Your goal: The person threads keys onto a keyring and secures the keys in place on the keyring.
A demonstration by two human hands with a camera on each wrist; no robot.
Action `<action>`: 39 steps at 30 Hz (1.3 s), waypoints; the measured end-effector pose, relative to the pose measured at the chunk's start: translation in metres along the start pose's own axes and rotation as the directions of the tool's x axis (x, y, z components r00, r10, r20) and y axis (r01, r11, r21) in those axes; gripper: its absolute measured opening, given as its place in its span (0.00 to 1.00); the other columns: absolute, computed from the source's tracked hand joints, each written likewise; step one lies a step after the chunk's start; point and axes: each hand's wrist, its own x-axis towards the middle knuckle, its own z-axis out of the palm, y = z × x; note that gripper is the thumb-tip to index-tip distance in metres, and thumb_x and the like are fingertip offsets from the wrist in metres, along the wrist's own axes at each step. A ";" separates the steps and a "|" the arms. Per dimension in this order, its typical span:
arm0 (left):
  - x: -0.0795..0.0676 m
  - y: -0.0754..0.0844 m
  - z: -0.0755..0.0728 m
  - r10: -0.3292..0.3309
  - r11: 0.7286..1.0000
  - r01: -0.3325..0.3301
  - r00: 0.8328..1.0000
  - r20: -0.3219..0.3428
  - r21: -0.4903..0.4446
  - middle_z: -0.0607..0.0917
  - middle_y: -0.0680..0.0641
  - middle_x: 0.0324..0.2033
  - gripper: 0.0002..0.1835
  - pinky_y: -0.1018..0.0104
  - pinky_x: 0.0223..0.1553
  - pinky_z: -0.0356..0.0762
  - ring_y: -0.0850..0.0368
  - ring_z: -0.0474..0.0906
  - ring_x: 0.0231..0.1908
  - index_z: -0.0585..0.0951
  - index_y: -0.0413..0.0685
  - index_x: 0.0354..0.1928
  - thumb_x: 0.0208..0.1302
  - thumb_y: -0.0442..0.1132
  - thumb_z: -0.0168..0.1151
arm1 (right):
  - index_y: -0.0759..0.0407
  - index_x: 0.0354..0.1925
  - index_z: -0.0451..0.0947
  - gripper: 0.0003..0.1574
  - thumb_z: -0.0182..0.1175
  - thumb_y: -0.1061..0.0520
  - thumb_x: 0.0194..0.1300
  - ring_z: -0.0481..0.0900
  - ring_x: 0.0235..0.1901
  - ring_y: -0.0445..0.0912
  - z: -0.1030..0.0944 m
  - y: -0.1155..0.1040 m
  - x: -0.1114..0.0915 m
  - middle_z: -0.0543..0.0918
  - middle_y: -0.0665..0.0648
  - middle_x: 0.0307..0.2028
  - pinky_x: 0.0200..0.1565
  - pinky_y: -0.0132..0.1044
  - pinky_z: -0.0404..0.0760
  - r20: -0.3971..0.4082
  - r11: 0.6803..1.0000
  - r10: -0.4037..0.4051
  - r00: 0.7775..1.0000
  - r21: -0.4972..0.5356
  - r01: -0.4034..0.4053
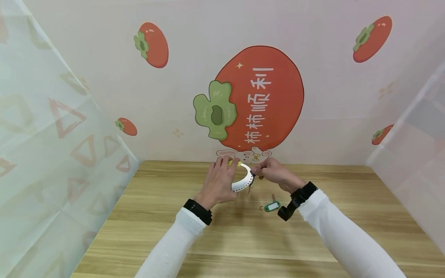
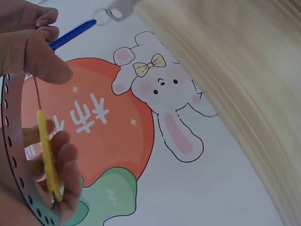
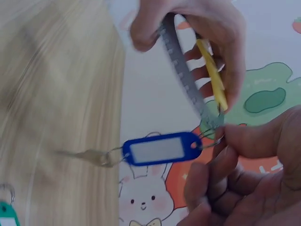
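Observation:
My left hand (image 1: 217,181) holds a pale, curved ring with a row of small holes along its edge (image 1: 243,185). A yellow key tag (image 3: 214,75) hangs on it beside the left fingers. My right hand (image 1: 278,173) pinches a small wire ring on a blue key tag (image 3: 157,149) between thumb and forefinger, right at the edge of the perforated ring. From the tag's other end a key (image 3: 96,157) hangs on a second wire loop. Whether the pinched wire passes through a hole I cannot tell.
A green key tag (image 1: 272,206) with a key lies on the wooden table (image 1: 167,224), close to my right wrist. Behind the table rises a white wall (image 1: 330,96) printed with persimmons and a rabbit. Patterned sheets (image 1: 62,146) flank both sides.

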 end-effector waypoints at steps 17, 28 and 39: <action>-0.001 -0.006 -0.001 -0.086 0.982 0.091 0.996 0.036 -0.164 0.74 0.41 0.53 0.49 0.50 0.50 0.74 0.44 0.71 0.49 0.72 0.45 0.68 0.37 0.45 0.79 | 0.67 0.46 0.80 0.11 0.57 0.59 0.76 0.74 0.36 0.50 0.003 0.025 -0.004 0.80 0.57 0.37 0.39 0.37 0.75 0.009 0.967 -0.253 0.967 0.004 0.253; -0.003 -0.002 -0.004 -0.033 0.990 0.037 0.999 0.031 -0.137 0.73 0.38 0.60 0.52 0.47 0.54 0.74 0.42 0.70 0.56 0.71 0.45 0.69 0.35 0.45 0.82 | 0.66 0.42 0.81 0.13 0.53 0.59 0.78 0.74 0.38 0.50 -0.006 0.021 -0.004 0.79 0.55 0.34 0.49 0.46 0.73 0.091 0.971 -0.237 0.967 -0.006 0.238; -0.003 -0.003 -0.004 0.025 0.993 -0.022 0.999 0.029 -0.114 0.73 0.40 0.60 0.52 0.47 0.57 0.72 0.43 0.70 0.57 0.71 0.47 0.68 0.34 0.44 0.81 | 0.68 0.39 0.80 0.13 0.52 0.62 0.77 0.71 0.35 0.48 -0.009 0.009 -0.005 0.74 0.54 0.30 0.46 0.43 0.72 0.141 0.981 -0.153 0.978 -0.094 0.167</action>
